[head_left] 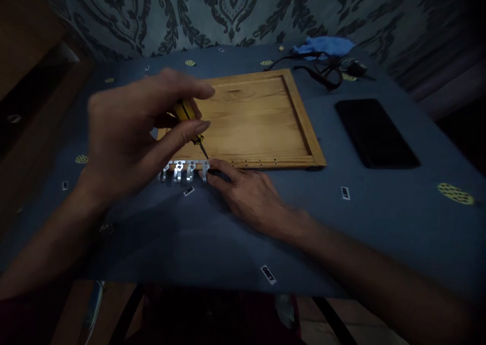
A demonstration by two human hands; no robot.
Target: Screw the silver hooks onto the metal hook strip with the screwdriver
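Observation:
My left hand [129, 127] is curled round the yellow and black handle of a screwdriver [185, 111], its thumb and a fingertip standing apart. The screwdriver slants down, with its thin shaft meeting the right end of a metal hook strip [181, 163]. Several silvery hooks hang from that strip, which lies along the near edge of a shallow wooden tray [317, 150]. Pinching the strip's right end against this edge is my right hand [254, 198]. Small dark holes run along the edge to the right of the strip. My left hand hides the tray's left side.
A black phone [375, 132] lies right of the tray. Behind it are dark-framed glasses [326, 77], a blue cloth [322, 46] and a small dark object with a metal tip [353, 67]. Everything rests on a blue patterned tablecloth [304, 264], with a patterned curtain [235, 11] behind.

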